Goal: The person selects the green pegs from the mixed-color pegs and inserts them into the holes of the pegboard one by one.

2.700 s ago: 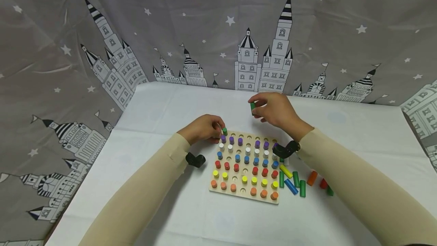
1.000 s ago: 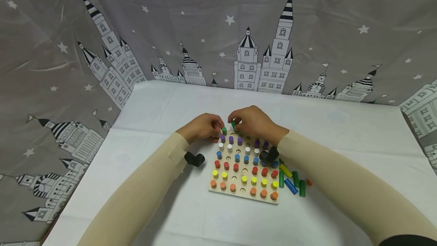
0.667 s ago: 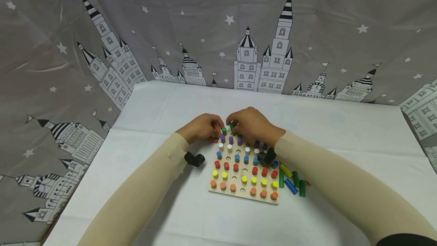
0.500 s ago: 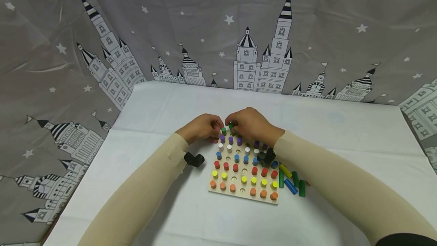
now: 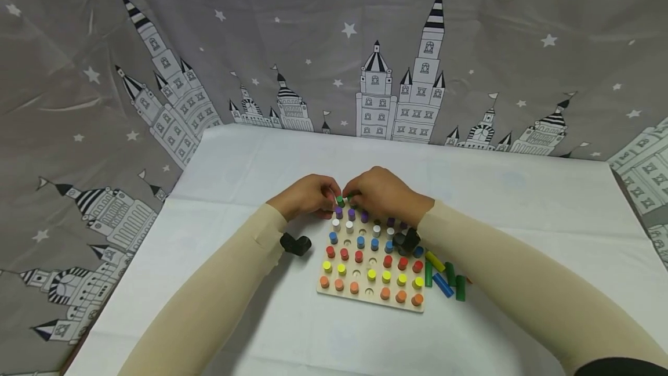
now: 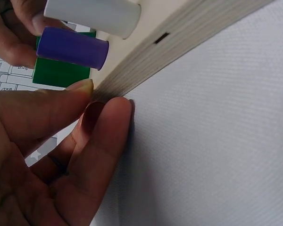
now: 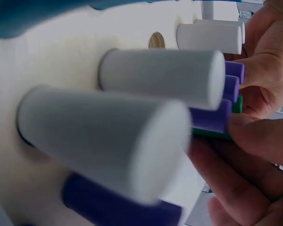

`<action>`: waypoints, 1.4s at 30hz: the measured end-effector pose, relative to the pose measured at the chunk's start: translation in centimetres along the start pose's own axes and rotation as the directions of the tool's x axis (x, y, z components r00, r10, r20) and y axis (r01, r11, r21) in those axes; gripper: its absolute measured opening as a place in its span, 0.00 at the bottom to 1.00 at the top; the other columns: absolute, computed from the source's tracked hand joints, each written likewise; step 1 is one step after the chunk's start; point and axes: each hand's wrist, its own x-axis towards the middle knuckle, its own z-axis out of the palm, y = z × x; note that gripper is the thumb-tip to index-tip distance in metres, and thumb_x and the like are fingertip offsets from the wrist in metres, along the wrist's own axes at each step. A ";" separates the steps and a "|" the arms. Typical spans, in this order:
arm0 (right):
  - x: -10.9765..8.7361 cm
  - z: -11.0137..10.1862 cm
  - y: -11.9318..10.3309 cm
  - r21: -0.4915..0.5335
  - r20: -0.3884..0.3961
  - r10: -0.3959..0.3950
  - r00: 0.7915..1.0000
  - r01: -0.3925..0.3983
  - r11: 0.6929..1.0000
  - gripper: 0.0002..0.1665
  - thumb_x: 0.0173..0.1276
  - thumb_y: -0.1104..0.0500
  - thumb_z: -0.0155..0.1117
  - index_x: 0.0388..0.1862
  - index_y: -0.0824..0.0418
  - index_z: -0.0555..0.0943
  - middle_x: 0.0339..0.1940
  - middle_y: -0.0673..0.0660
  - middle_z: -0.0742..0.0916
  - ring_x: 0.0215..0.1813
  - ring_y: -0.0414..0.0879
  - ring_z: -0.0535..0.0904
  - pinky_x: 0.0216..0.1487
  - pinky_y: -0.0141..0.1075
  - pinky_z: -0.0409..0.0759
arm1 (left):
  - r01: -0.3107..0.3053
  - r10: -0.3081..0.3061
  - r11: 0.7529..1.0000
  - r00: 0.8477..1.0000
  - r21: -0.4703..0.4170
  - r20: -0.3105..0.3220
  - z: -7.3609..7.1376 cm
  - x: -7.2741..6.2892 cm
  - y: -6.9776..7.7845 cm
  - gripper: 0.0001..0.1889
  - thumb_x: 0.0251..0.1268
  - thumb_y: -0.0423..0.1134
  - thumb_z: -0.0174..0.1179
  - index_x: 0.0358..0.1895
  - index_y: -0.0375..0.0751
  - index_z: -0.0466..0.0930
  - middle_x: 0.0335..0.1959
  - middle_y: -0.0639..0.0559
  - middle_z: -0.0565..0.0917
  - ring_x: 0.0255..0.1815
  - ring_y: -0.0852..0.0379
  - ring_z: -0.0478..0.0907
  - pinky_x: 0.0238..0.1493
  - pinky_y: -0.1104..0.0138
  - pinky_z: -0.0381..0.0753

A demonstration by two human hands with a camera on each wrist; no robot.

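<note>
The wooden pegboard lies on the white cloth, with rows of coloured pegs upright in its holes. My left hand grips its far left corner; in the left wrist view the thumb and a finger are at the board's edge. A green peg stands in the corner hole beside that thumb. My right hand pinches a second green peg, upright over the far row, one place to the right. In the right wrist view, purple pegs and white pegs partly hide it.
Loose pegs lie right of the board: a yellow peg, a blue peg and several green pegs. The right sleeve covers part of that side. A grey castle-print curtain hangs behind the table.
My right hand has come left and down with the green peg, from above the cloth behind the board to the far row. My left hand stays at the corner.
</note>
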 end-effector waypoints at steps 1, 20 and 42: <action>0.0 -0.1 0.0 -0.006 0.007 -0.002 1.000 0.002 1.000 0.15 0.80 0.55 0.63 0.59 0.51 0.89 0.55 0.48 0.92 0.59 0.46 0.87 0.72 0.45 0.80 | -0.001 0.001 1.000 1.000 0.000 0.000 0.0 0.0 0.0 0.12 0.66 0.23 0.66 0.50 0.37 0.83 0.38 0.46 0.78 0.35 0.54 0.84 0.41 0.64 0.92; -0.3 -1.3 2.6 0.247 0.095 0.120 0.988 -0.140 0.959 0.20 0.85 0.56 0.52 0.62 0.63 0.85 0.51 0.56 0.93 0.60 0.51 0.88 0.73 0.51 0.79 | 0.018 -0.018 0.999 1.000 0.041 -0.008 0.1 -0.1 0.1 0.12 0.67 0.26 0.68 0.50 0.39 0.82 0.37 0.47 0.79 0.32 0.56 0.84 0.37 0.67 0.90; -10.4 -2.5 12.5 0.072 -0.042 0.378 0.925 -0.374 0.924 0.15 0.79 0.61 0.58 0.51 0.60 0.91 0.63 0.67 0.87 0.68 0.66 0.80 0.72 0.65 0.76 | 0.041 -0.041 0.999 0.999 0.021 0.000 0.0 -0.2 0.4 0.14 0.67 0.25 0.68 0.53 0.37 0.82 0.38 0.48 0.77 0.34 0.55 0.82 0.40 0.66 0.91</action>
